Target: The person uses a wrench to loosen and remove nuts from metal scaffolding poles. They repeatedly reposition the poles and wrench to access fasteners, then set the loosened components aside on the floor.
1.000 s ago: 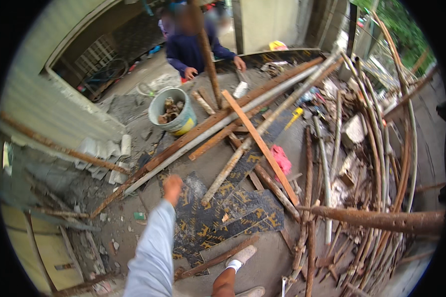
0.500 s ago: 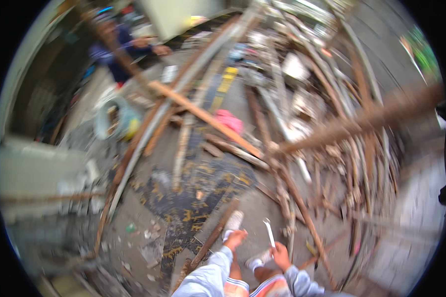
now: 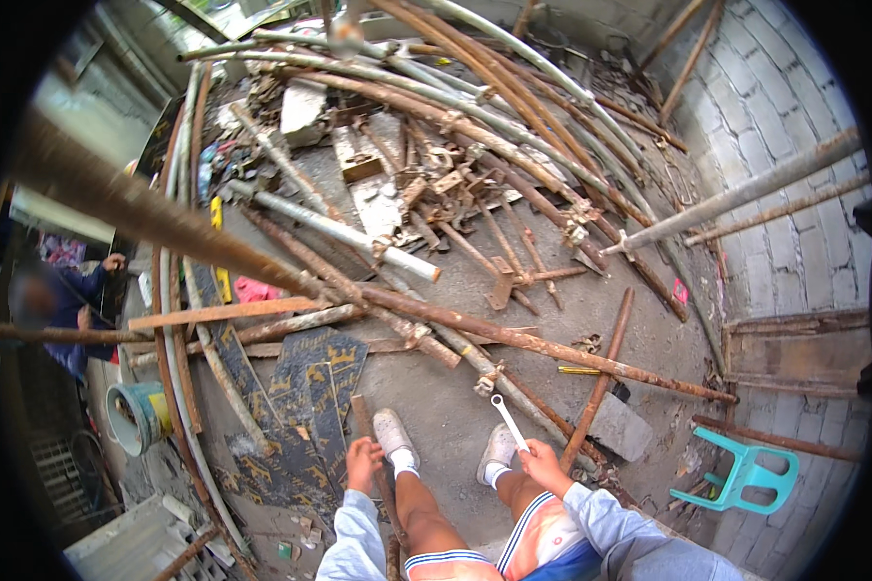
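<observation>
Right hand [image 3: 546, 469] grips a wrench [image 3: 510, 423] pointing forward from its grasp, left hand [image 3: 362, 465] hangs unclenched, and the rusty pipe [image 3: 552, 343] ahead of the right hand could roll underfoot if stepped on.

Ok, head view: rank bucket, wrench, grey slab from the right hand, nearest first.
1. Wrench: held in the right hand.
2. Grey slab: on the ground, right of that hand.
3. Bucket: far left, beyond the long poles.
</observation>
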`<action>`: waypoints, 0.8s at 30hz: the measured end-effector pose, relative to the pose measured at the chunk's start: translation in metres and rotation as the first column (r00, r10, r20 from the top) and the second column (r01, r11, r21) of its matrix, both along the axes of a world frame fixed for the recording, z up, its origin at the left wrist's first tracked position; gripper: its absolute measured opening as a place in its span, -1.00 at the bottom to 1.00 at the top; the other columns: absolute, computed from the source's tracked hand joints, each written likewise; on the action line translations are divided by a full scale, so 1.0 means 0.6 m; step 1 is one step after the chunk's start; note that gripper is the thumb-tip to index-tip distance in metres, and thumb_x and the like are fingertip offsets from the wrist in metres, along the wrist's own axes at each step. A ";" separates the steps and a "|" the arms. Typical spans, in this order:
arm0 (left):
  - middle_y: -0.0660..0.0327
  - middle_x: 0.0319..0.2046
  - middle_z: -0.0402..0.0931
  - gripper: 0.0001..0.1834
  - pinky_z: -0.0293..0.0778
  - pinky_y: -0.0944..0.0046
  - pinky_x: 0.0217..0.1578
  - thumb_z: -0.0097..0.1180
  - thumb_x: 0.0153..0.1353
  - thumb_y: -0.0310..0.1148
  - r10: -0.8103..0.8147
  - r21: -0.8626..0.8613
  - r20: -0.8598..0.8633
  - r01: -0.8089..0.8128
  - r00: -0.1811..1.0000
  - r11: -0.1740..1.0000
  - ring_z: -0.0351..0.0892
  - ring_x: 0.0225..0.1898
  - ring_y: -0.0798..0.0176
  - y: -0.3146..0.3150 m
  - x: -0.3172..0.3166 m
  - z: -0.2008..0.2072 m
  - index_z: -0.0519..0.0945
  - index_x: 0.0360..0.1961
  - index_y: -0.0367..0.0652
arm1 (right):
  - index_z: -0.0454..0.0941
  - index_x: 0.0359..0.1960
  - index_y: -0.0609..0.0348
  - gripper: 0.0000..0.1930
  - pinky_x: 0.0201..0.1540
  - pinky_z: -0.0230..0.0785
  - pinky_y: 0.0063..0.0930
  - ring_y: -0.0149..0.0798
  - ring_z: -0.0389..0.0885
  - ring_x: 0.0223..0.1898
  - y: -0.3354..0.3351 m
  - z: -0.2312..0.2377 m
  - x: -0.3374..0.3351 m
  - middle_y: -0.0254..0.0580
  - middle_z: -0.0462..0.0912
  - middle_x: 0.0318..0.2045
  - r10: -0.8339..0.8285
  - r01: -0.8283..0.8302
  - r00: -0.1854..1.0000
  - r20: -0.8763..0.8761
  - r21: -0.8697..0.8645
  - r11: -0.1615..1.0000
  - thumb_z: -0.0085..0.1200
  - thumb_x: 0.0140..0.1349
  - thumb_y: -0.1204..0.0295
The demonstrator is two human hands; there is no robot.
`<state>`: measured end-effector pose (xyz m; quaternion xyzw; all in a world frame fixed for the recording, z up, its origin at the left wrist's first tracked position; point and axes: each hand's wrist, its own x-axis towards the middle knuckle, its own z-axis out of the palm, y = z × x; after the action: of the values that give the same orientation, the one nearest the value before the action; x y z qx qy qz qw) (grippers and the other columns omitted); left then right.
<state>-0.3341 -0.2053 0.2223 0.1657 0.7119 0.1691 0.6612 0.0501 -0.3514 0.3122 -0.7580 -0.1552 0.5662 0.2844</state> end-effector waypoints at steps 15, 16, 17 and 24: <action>0.19 -0.10 0.61 -0.66 0.58 0.20 -0.14 -0.03 0.52 -0.15 -0.280 -0.092 0.364 0.334 0.888 0.938 0.65 -0.06 0.21 -0.034 0.424 0.117 0.52 0.11 -0.14 | 0.52 -0.14 0.21 -0.85 -0.49 0.34 -0.54 -0.49 0.46 -0.55 0.065 0.008 -0.011 -0.37 0.49 -0.54 -0.269 0.316 0.895 -0.355 0.081 0.945 -0.08 0.51 0.43; 0.20 -0.13 0.60 -0.67 0.59 0.23 -0.16 -0.03 0.53 -0.16 -0.246 -0.086 0.382 0.299 0.891 0.950 0.64 -0.08 0.22 -0.023 0.428 0.119 0.52 0.10 -0.16 | 0.52 -0.10 0.22 -0.84 -0.44 0.40 -0.51 -0.47 0.50 -0.52 0.064 -0.020 -0.022 -0.35 0.52 -0.51 -0.246 0.300 0.891 -0.381 0.089 0.950 -0.10 0.51 0.43; 0.25 -0.19 0.55 -0.69 0.60 0.26 -0.22 -0.03 0.53 -0.20 -0.179 -0.123 0.426 0.252 0.887 0.960 0.61 -0.13 0.26 -0.019 0.420 0.105 0.52 0.08 -0.18 | 0.52 -0.07 0.22 -0.82 -0.42 0.43 -0.48 -0.44 0.52 -0.51 0.076 -0.031 -0.029 -0.33 0.54 -0.50 -0.202 0.239 0.922 -0.331 0.074 0.968 -0.12 0.51 0.43; 0.26 -0.17 0.61 -0.83 0.59 0.21 -0.19 0.05 0.49 -0.31 -0.015 -0.222 0.527 0.155 0.850 0.963 0.59 -0.17 0.33 0.135 0.319 0.064 0.56 -0.01 -0.11 | 0.48 0.16 0.18 -0.67 -0.23 0.54 -0.09 0.03 0.74 -0.36 0.289 0.034 -0.068 0.01 0.73 -0.34 0.312 -0.308 0.947 -0.077 0.058 0.950 -0.08 0.42 0.38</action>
<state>-0.1430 -0.1242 0.2607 0.0583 0.5139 0.0845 0.8517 0.0093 -0.1779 0.3326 -0.6926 -0.2728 0.6321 0.2151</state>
